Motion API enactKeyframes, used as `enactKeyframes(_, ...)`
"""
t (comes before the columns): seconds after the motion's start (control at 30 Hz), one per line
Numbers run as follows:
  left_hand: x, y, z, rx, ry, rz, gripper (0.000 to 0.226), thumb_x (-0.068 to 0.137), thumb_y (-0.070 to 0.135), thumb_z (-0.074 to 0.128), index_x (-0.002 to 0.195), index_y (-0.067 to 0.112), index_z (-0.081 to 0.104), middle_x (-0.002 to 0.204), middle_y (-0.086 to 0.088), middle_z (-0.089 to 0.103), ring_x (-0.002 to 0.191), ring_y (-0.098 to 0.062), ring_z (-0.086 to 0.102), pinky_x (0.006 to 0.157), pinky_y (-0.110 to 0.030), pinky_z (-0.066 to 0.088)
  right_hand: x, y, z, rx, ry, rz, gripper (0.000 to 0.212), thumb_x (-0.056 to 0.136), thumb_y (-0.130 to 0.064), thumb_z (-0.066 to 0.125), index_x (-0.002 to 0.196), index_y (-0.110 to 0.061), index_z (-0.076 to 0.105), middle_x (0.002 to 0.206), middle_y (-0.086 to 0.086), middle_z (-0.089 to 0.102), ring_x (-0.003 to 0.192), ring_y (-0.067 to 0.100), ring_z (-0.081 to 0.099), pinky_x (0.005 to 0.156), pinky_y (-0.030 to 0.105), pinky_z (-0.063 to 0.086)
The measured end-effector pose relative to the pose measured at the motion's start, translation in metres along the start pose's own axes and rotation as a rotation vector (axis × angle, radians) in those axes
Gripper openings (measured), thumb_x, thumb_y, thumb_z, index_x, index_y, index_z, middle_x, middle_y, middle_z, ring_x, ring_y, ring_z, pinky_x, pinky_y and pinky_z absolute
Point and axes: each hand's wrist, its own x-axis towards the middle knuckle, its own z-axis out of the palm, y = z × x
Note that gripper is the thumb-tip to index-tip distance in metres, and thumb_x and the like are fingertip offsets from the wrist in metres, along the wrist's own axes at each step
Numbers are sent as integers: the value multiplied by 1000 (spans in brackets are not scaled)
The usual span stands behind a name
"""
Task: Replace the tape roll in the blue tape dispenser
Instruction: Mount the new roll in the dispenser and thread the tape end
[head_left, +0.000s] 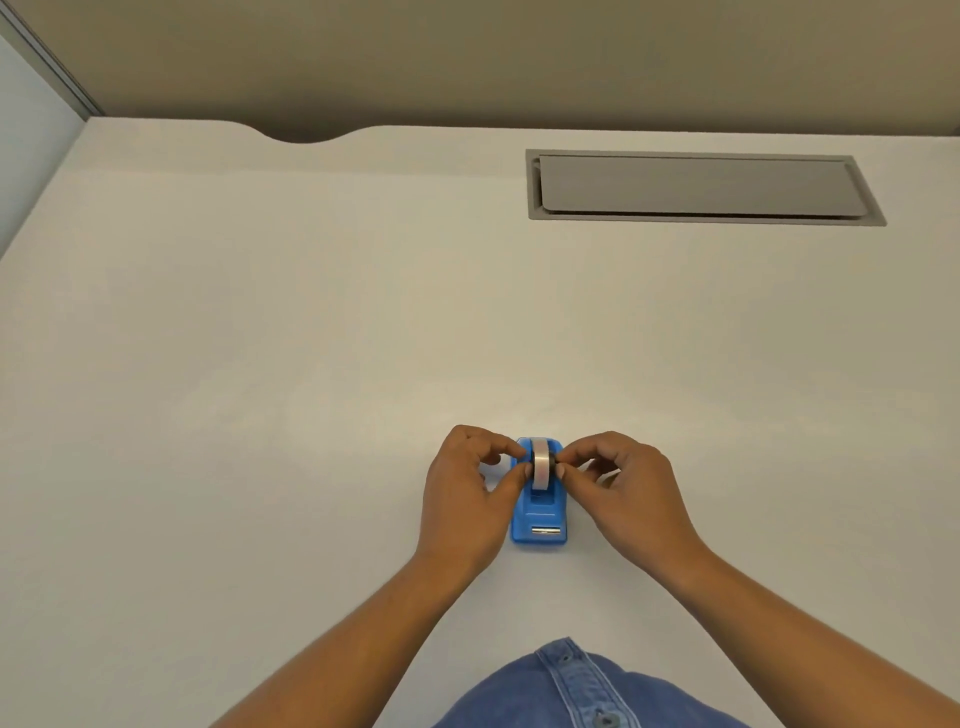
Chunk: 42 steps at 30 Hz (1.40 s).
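Note:
A small blue tape dispenser stands on the white desk, its metal cutter facing me. A tape roll with a pale, shiny band sits upright in the dispenser's well. My left hand pinches the roll's left side with thumb and forefinger. My right hand pinches its right side the same way, at the hub. The fingers hide the roll's core and the sides of the well.
The white desk stretches wide on all sides. A grey cable-access flap is set into the desk at the back right. A curved notch cuts the far edge at the left. My denim shirt shows at the bottom.

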Motion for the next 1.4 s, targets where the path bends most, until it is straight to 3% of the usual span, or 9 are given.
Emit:
enactKeyframes(0.2, -5, -9, -10, -41, -89, 41, 50, 77, 20, 75, 115, 38, 50, 117, 17, 57, 104, 4, 55, 72, -5, 46, -6, 2, -5, -28, -28, -4, 30, 79, -5, 75, 96, -29, 70, 95, -14, 68, 77, 1, 61, 60, 5, 46)
enactKeyframes(0.33, -10, -22, -17, 26, -311, 108, 93, 62, 44, 80, 140, 40, 30, 138, 27, 38, 124, 8, 41, 94, -8, 38, -10, 3, -8, -154, -138, -81, 60, 70, -21, 83, 120, -41, 56, 110, -22, 57, 84, 4, 60, 61, 11, 47)
enactKeyframes(0.4, -12, -25, -17, 54, -351, 133, 104, 58, 52, 83, 143, 43, 22, 137, 37, 30, 123, 16, 34, 91, 2, 31, -10, 2, -7, -191, -162, -120, 66, 69, -29, 84, 125, -42, 53, 111, -23, 53, 85, 4, 59, 65, 11, 44)
enactKeyframes(0.5, -13, -25, -14, 70, -360, 180, 104, 59, 49, 86, 141, 45, 22, 133, 43, 28, 120, 23, 32, 90, 7, 26, -8, -1, -5, -249, -151, -168, 59, 72, -31, 83, 124, -42, 56, 108, -22, 50, 84, 1, 58, 66, 10, 43)
enactKeyframes(0.6, -12, -26, -10, 91, -334, 203, 95, 66, 40, 84, 143, 37, 28, 143, 24, 37, 126, 8, 37, 104, -11, 30, -6, -5, -5, -270, -134, -190, 53, 74, -27, 82, 120, -39, 61, 105, -19, 52, 79, 1, 58, 67, 12, 45)
enactKeyframes(0.67, -12, -26, -9, 85, -309, 203, 91, 69, 37, 83, 143, 33, 31, 145, 17, 40, 127, 3, 39, 106, -16, 31, -5, -7, -6, -273, -120, -196, 51, 75, -25, 81, 120, -38, 62, 103, -17, 54, 77, 3, 58, 70, 15, 48)
enactKeyframes(1.1, -13, -31, -6, 81, -281, 195, 90, 69, 38, 83, 143, 33, 32, 145, 15, 43, 127, -1, 43, 108, -23, 36, 2, -11, -5, -418, -105, -214, 48, 75, -36, 77, 121, -36, 63, 100, -15, 56, 70, -3, 51, 66, 14, 43)
enactKeyframes(1.33, -12, -34, -4, 74, -287, 181, 90, 69, 40, 83, 143, 34, 32, 143, 18, 43, 124, 4, 42, 97, 0, 27, 5, -11, -3, -488, -127, -170, 51, 74, -41, 75, 122, -33, 63, 95, -14, 53, 72, 3, 50, 59, 10, 35)
enactKeyframes(1.4, -12, -35, -4, 75, -289, 183, 89, 69, 40, 82, 143, 35, 32, 142, 18, 43, 124, 3, 42, 95, 1, 27, 4, -12, -3, -491, -139, -166, 50, 73, -41, 74, 121, -34, 64, 94, -13, 53, 70, 3, 50, 58, 12, 35)
